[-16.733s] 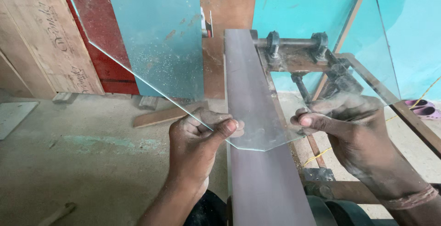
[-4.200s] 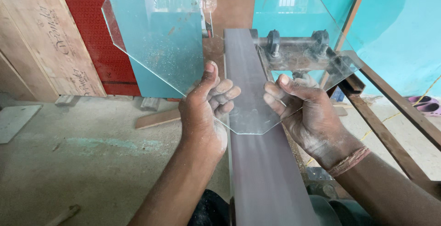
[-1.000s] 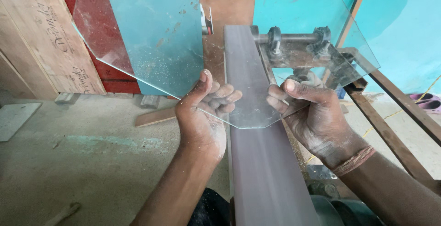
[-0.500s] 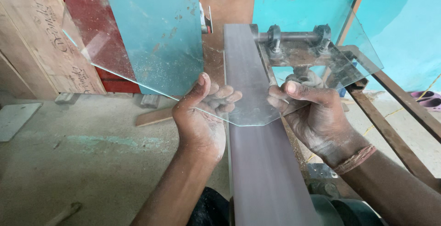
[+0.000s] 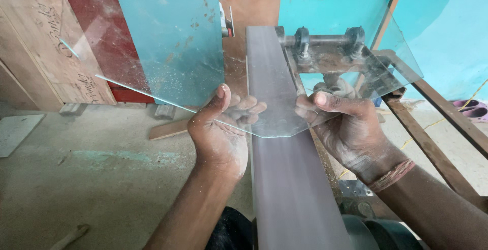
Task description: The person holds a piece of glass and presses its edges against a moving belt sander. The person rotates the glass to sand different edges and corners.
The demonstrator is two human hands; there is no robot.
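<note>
Over the long grey sanding belt (image 5: 284,179), near its far end, a clear glass pane (image 5: 239,62) with clipped corners tilts, its near edge on the belt. Left hand (image 5: 221,133) and right hand (image 5: 345,128) each pinch that lower edge, thumb on top. Likely stiff, brittle, slippery with dust, sharp-edged: best held by flat faces.

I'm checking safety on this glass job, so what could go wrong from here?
1. Both the left hand and the right hand are bare and grip the glass pane at its lower edge, so a slip could cut the fingers.
2. That edge sits right over the sanding belt, with fingers close to it; they might get abraded.
3. The large pane is held only at one end and could crack.
</note>
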